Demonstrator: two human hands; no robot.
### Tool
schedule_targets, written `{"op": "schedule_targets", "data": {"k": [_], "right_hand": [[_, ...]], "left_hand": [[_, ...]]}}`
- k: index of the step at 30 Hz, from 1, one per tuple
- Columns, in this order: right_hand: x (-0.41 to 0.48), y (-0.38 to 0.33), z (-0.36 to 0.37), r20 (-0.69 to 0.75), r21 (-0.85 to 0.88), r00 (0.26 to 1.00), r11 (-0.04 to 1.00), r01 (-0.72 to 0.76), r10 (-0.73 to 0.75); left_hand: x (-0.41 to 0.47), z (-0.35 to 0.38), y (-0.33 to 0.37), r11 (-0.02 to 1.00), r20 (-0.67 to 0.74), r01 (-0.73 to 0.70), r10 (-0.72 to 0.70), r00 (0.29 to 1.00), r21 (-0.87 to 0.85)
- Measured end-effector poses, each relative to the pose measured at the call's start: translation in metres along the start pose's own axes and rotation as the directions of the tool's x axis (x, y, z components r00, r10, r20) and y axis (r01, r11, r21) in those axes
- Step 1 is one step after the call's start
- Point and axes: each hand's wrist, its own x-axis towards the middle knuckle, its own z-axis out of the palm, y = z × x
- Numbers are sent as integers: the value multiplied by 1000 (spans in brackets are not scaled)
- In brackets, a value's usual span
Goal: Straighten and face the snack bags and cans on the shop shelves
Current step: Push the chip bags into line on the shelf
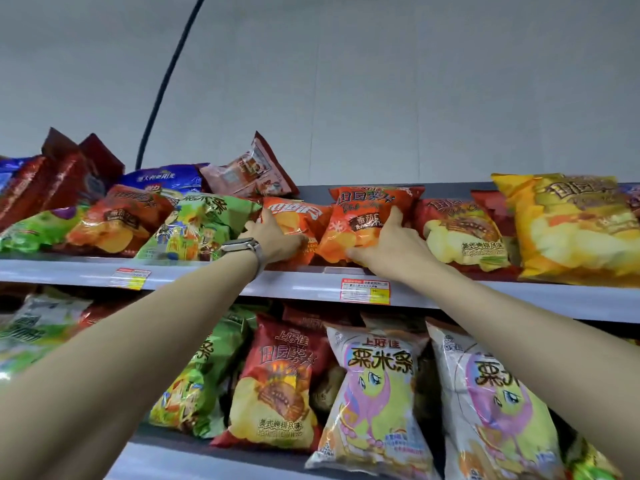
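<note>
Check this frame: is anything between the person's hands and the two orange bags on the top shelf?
Nothing visible. The left hand grips the left orange bag, and the right hand grips the tomato orange bag beside it. A green bag and a red-and-yellow bag flank them at the sides, not in the way.

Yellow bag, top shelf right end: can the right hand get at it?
Probably yes. The yellow bag lies unobstructed at the shelf front; the right hand would only need to release the tomato bag.
</note>
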Motion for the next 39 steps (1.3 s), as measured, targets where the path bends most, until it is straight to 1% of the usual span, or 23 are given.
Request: {"op": "schedule_targets", "data": {"k": [4,7,9,12,14,16,17,20,21,22,24,25,27,29,32,34,37,39], "right_hand": [[-6,0,3,-199,62,975,992,110,-95],[-8,0,4,-352,108,916,964,243,-192],[-6,-1,-2,-428,135,878,945,297,-215],[3,-1,-18,-515,164,838,939,302,-180],[9,0,-29,-559,187,817,940,287,-138],[13,1,-36,-599,209,796,941,267,-93],[15,2,-38,-609,214,790,943,256,-76],[19,2,-38,-625,224,780,948,226,-39],[21,1,-35,-625,229,780,948,220,-30],[23,-1,-31,-615,236,788,948,213,-24],[25,-10,-17,-548,223,836,959,177,-27],[27,-17,-8,-489,197,871,968,155,-40],[29,-33,14,-339,153,938,979,131,-72],[30,-52,34,-218,153,969,977,151,-115],[31,-76,58,-98,195,981,964,182,-165],[35,-86,71,-23,186,989,971,151,-149],[42,-91,86,118,105,990,992,70,-83],[42,-89,84,190,72,979,995,62,-75]], "left_hand": [[13,5,-7,993,44,7,-2,999,-120],[18,5,-8,995,3,-29,29,1000,-92],[23,3,-7,993,-7,-37,36,999,-116],[33,-3,-8,975,-16,-62,60,998,-212],[44,-8,-8,943,-22,-102,101,995,-317],[51,-17,-7,879,-38,-120,116,993,-461],[51,-23,-7,855,-60,-120,104,993,-505],[60,-48,-6,749,-177,-198,110,978,-632],[59,-61,-6,717,-203,-202,86,975,-667],[59,-75,-6,673,-240,-236,89,967,-701],[58,-101,-6,580,-307,-293,78,949,-760],[53,-113,-6,538,-323,-310,72,944,-784],[41,-130,-7,516,-341,-347,110,934,-783],[32,-142,-7,545,-334,-361,154,930,-756],[11,-147,0,604,-316,-396,241,918,-692],[2,-141,7,623,-314,-421,280,907,-659],[-10,-126,21,655,-301,-440,321,898,-614],[-17,-113,32,678,-284,-444,341,896,-586]]}}
